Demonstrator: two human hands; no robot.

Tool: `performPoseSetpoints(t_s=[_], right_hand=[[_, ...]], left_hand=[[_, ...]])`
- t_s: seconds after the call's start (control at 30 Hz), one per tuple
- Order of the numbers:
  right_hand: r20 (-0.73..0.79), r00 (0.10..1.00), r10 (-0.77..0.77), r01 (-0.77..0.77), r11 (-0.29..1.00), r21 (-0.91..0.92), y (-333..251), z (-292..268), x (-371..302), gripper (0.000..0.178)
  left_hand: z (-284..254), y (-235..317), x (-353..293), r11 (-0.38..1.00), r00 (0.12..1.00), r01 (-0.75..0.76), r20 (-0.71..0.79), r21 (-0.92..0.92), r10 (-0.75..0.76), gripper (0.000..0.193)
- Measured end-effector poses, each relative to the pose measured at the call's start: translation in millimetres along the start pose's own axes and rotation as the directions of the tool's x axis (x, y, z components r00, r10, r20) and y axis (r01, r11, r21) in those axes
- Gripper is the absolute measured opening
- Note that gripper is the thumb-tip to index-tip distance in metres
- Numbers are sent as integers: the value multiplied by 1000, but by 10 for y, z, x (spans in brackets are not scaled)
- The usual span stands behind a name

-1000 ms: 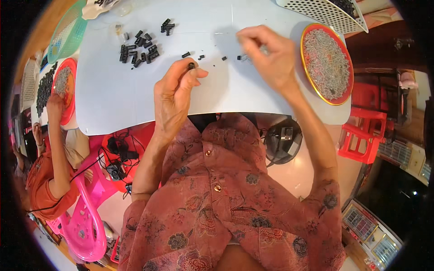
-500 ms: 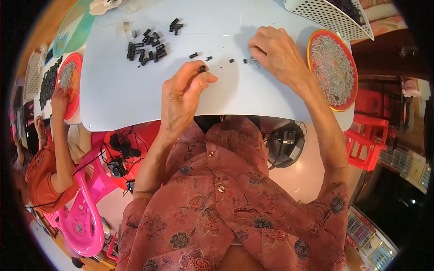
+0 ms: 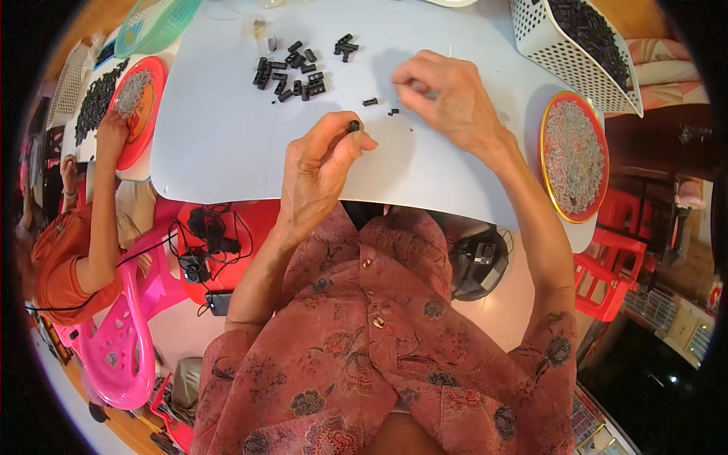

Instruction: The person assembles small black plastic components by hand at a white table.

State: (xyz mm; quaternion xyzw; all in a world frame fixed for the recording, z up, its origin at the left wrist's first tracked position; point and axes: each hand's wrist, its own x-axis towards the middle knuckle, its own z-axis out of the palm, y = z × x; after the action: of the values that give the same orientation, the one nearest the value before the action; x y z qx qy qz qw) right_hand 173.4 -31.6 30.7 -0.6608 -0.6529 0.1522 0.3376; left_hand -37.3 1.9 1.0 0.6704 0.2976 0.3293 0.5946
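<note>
My left hand [image 3: 322,171] pinches a small black plastic piece [image 3: 353,126] between thumb and fingertips, just above the white table [image 3: 220,144]. My right hand [image 3: 447,98] hovers further back over the table with its fingertips curled together near two loose black pieces [image 3: 379,106]; whether it holds something small I cannot tell. A pile of several small black pieces [image 3: 292,72] lies at the back of the table, left of both hands.
A red plate of small grey metal bits [image 3: 574,155] sits at the table's right edge, a white perforated basket of black pieces [image 3: 584,42] behind it. At the left, another person in orange [image 3: 76,243] reaches into a second red plate [image 3: 135,102]. A pink chair [image 3: 121,341] stands below.
The view has shifted, so the table sits lower in the picture. My right hand has lifted slightly off the table; my left hand keeps the black piece pinched.
</note>
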Motion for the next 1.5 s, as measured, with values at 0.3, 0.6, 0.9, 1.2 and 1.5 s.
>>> performPoseSetpoints(t_s=[0.3,0.6,0.9,1.2,1.5], right_hand=[[164,959,-232,251,962,-105,8,172,165,9],[44,999,23,-37,939,342,-104,103,-47,11],[44,995,91,-100,811,577,-134,134,-193,13],[29,988,152,-118,623,773,-109,298,-245,11],[-7,998,57,-42,809,586,-96,253,-222,9]], left_hand=[[-25,66,36,997,996,75,43,34,-77,19],[34,33,65,999,999,23,23,-39,-22,15],[104,-8,113,999,998,33,58,14,-34,13],[74,36,165,999,992,-5,129,-48,12,16],[55,19,171,999,984,46,173,6,-46,16]])
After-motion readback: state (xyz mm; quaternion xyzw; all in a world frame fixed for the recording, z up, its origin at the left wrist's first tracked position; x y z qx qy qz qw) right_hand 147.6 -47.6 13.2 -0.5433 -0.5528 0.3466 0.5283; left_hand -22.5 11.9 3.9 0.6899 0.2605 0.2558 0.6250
